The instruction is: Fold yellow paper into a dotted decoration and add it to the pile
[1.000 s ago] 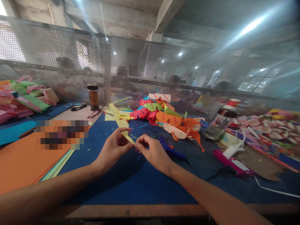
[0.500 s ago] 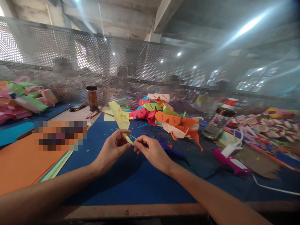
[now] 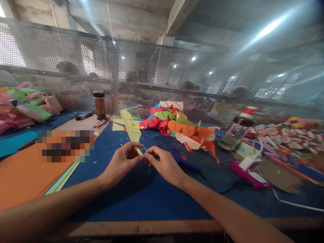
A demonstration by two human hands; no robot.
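A folded pale-yellow paper cutout (image 3: 135, 133) stands up from my left hand (image 3: 124, 158), whose thumb and fingers are closed on its narrow lower strip. My right hand (image 3: 160, 162) is pinched at the near end of that strip, fingertips almost touching the left ones. What lies right between those fingertips is mostly hidden. Past the right hand lies a blue glue gun (image 3: 186, 162) with a dark cord. Behind the hands is a pile of folded paper cutouts (image 3: 182, 126) in orange, red, green and white, marked with dots.
Orange paper sheets (image 3: 22, 179) are stacked at left, below a heap of pink and green paper pieces (image 3: 32, 104). A brown-filled jar (image 3: 100, 106) stands behind. On the right are a tilted glass jar (image 3: 233, 133), a magenta power strip (image 3: 249, 175) and many paper loops (image 3: 288, 136).
The upper part of the yellow cutout has shifted slightly right and down. Both hands stay in nearly the same place, still pinched on the strip.
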